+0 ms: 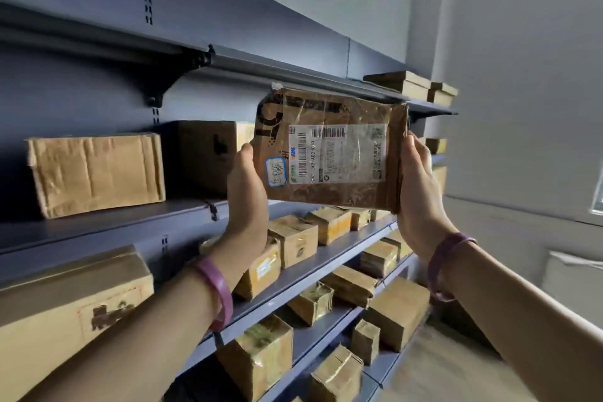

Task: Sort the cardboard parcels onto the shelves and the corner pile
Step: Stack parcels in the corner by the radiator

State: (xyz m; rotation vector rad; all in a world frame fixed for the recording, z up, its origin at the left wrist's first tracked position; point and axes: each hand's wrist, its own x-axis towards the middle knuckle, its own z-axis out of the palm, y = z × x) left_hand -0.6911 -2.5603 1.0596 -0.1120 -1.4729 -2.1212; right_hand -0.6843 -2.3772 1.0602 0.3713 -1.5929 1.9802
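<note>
A flat parcel (332, 150) is held up in the air before the shelves (98, 225), resting on none of them. Its long side runs left to right and its label faces the person. The left hand (246, 188) grips its left edge and the right hand (421, 202) grips its right edge.

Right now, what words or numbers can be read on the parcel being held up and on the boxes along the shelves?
"A02", inside a longer code whose other digits are unsure: on the white shipping label of the held parcel.
Fine print on that label: too small to read.
Handwriting on the small blue-edged sticker: unreadable.
Large black print on the parcel's cardboard: broken up, unreadable.
Dark marks on the big lower-left box: blurred.
</note>
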